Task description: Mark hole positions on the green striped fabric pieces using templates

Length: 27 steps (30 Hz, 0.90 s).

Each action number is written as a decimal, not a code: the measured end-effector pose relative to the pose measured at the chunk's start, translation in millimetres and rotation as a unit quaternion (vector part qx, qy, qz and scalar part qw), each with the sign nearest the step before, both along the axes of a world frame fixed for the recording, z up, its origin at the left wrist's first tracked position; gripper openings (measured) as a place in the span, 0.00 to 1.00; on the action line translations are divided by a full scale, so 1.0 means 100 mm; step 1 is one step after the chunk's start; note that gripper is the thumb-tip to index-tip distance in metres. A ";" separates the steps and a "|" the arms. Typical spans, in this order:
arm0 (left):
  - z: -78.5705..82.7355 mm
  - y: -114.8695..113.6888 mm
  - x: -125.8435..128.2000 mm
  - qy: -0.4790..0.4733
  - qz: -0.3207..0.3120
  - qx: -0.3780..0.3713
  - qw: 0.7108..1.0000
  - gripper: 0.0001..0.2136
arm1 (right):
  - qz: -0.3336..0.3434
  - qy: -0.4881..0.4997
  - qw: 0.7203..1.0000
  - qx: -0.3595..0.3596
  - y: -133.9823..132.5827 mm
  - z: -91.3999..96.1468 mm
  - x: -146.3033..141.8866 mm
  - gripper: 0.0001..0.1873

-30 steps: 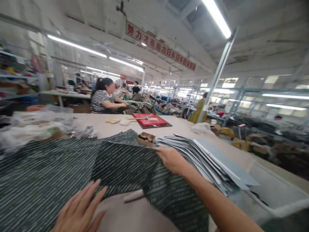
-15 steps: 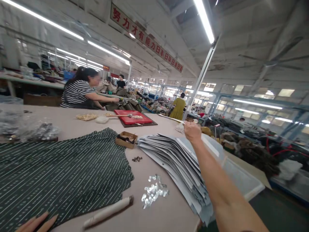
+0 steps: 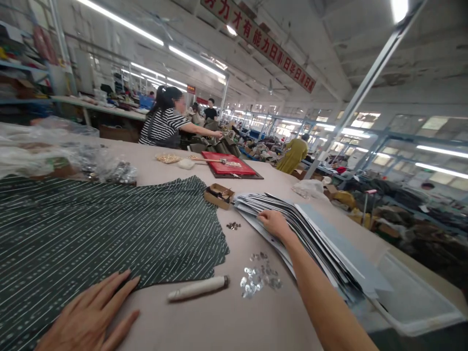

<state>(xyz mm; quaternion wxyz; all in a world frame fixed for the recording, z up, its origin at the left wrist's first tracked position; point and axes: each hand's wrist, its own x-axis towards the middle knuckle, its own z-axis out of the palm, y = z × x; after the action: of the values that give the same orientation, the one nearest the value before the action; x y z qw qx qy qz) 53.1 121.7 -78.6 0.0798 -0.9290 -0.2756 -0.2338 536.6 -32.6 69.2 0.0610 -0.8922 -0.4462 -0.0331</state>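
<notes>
My left hand (image 3: 93, 309) lies flat with its fingers spread, over the front edge of a dark green striped cloth (image 3: 120, 234) and the bare tabletop. My right hand (image 3: 274, 224) is closed above the left side of a fanned stack of grey and white sheets (image 3: 321, 243). What its curled fingers hold, if anything, is hidden. Between my hands lies a white-wrapped stick with a dark tip (image 3: 199, 288). Right of the stick is a scatter of shiny silver discs (image 3: 254, 282). A few small dark pieces (image 3: 233, 225) sit farther back.
An open cardboard box (image 3: 219, 196) stands behind the cloth. Past it are a red board (image 3: 228, 164) with a stick across it and a yellowish pile (image 3: 168, 158). Plastic bags of metal parts (image 3: 120, 170) sit at left. A person in a striped top (image 3: 164, 124) works across the table.
My right hand has come back and down from the far end of the stack, where a thin strip showed at its fingers. More of my left hand shows. The view has turned left.
</notes>
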 end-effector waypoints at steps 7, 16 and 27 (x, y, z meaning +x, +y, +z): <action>0.40 -0.25 0.00 -0.018 -0.009 0.011 1.000 0.21 | 0.074 0.129 0.988 -0.037 0.45 -0.48 -0.32 0.14; 0.66 -0.43 0.07 -0.004 0.034 -0.156 0.987 0.21 | 0.037 0.180 0.981 0.055 0.36 -0.47 -0.42 0.16; 0.80 -0.24 0.05 -0.043 0.048 -0.185 0.981 0.13 | 0.097 0.443 0.869 0.198 -0.19 -0.59 -1.85 0.23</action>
<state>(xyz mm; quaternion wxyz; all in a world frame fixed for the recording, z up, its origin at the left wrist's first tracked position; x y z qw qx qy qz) 58.6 97.4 1.1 -0.0943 -0.9026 -0.3613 -0.2141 351.3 -51.6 10.0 0.4300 -0.7349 -0.4410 0.2839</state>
